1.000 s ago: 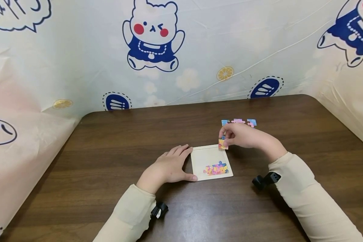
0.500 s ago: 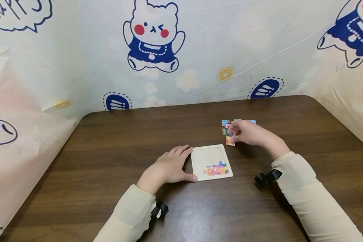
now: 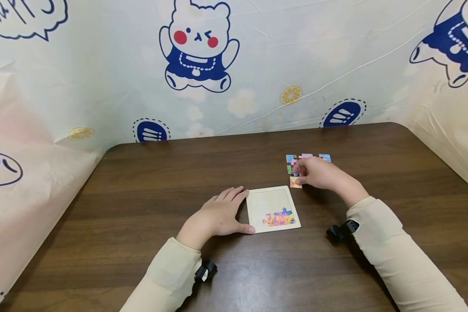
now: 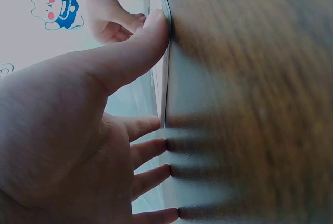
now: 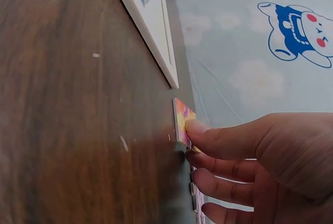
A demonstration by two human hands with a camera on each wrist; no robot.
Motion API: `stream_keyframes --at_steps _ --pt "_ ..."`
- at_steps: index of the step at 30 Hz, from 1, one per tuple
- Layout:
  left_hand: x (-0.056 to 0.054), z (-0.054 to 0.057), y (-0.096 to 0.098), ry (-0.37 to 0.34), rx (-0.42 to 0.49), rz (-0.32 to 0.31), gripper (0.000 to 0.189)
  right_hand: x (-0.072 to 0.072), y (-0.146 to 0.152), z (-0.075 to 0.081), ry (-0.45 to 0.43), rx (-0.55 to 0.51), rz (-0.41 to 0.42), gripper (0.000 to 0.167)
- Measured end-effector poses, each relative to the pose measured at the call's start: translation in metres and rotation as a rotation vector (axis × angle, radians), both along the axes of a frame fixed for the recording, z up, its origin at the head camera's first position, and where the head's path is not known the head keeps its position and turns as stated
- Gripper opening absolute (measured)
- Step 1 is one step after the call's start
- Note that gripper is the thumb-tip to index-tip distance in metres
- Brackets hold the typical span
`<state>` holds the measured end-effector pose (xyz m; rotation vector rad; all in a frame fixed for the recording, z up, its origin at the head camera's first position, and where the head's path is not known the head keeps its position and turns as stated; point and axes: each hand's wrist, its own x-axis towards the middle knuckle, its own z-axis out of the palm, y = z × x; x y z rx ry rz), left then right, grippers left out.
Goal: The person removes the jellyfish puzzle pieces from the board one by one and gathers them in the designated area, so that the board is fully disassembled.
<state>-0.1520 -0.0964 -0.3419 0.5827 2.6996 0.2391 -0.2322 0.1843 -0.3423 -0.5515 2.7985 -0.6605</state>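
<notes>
Left hand [image 3: 220, 216] has its fingers spread on the table, with thumb and index finger touching the left edge of a square white puzzle tray [image 3: 263, 201]. In the left wrist view its thumb [image 4: 148, 39] lies on the tray's rim. Joined puzzle pieces [image 3: 279, 218], pink, yellow and blue, lie in the tray's near right part. Right hand [image 3: 317, 173] is beyond the tray's far right corner and pinches a yellow-orange puzzle piece [image 3: 295, 182]. In the right wrist view the thumb presses that piece [image 5: 182, 120] low at the table, partly hiding it.
Several loose puzzle pieces [image 3: 290, 159] lie behind the right hand, which partly covers them. The brown wooden table [image 3: 160, 182] ends at a patterned cloth backdrop [image 3: 257, 65]. Black wrist cameras [image 3: 206, 271] sit at both cuffs.
From above the tray's far right corner, the right hand has carried the yellow-orange piece back and right, down beside the loose pieces. Left hand and tray have stayed put.
</notes>
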Motion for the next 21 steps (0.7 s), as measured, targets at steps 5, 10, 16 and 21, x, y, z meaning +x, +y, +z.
stream_keyframes --at_steps 5,10,16,21 --pt "0.000 0.000 0.000 -0.003 0.005 0.000 0.097 0.001 -0.001 -0.001 0.010 0.005 0.002 0.022" --pt "0.000 0.001 0.000 -0.008 0.007 0.000 0.097 0.000 -0.002 -0.002 0.029 0.013 0.009 0.023" --pt "0.000 0.001 0.000 -0.007 0.007 -0.002 0.097 0.003 -0.003 0.002 0.051 0.002 0.022 0.023" --pt "0.000 0.001 0.000 -0.005 0.006 -0.005 0.097 0.008 -0.008 0.011 0.036 -0.049 0.062 0.025"
